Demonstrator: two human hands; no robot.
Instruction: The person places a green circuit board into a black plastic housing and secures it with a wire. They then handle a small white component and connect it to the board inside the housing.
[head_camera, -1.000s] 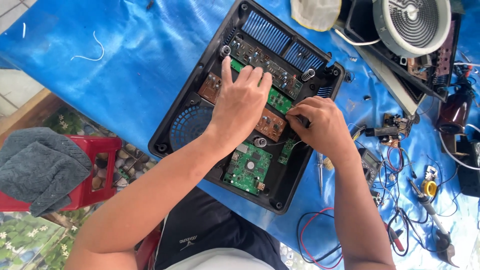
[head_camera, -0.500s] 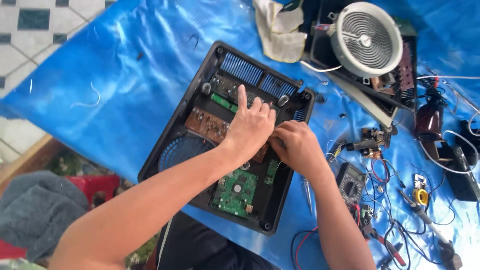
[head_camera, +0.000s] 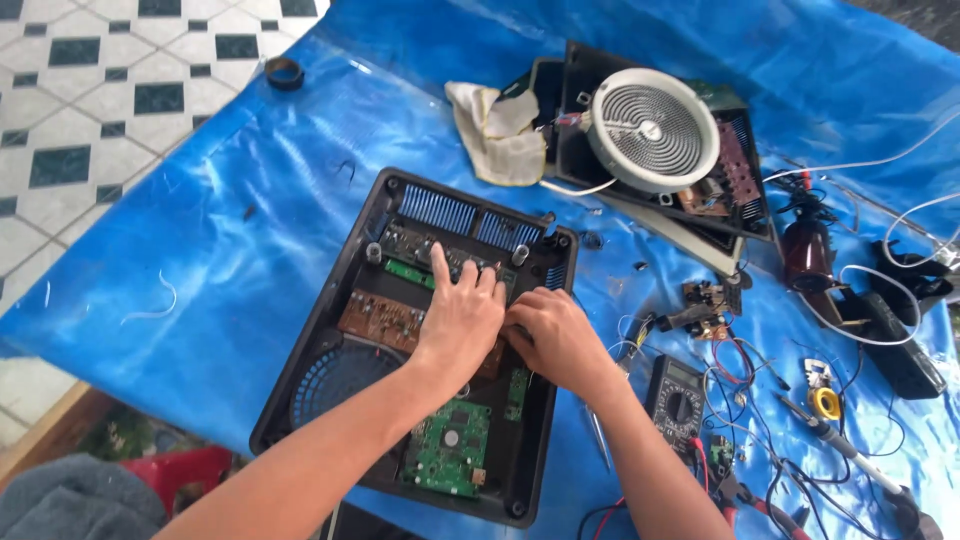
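Head view, looking down on a blue tarp (head_camera: 250, 240) spread over a table. At centre, an open black appliance housing (head_camera: 330, 330) lying flat, vent slots at its far edge, round fan grille near its lower left corner. Inside: a brown circuit board (head_camera: 380, 318), a green circuit board (head_camera: 447, 448) nearer the body, a narrow board with dark components along the far side. Left hand (head_camera: 460, 318) flat inside the housing, fingers spread and pressing on the boards, fingertips reaching the far strip. Right hand (head_camera: 553, 335) just beside it, touching it, fingers curled down into the housing; whether pinching anything cannot be told, fingertips hidden. Further back, a second opened unit with a round white coil heater (head_camera: 652, 128), a crumpled cream cloth (head_camera: 497, 135) to its left. To the right of the hands, a multimeter (head_camera: 678, 398), a tangle of wires, a soldering iron (head_camera: 850, 455) and small loose parts. Tiled floor (head_camera: 90, 90) at upper left.
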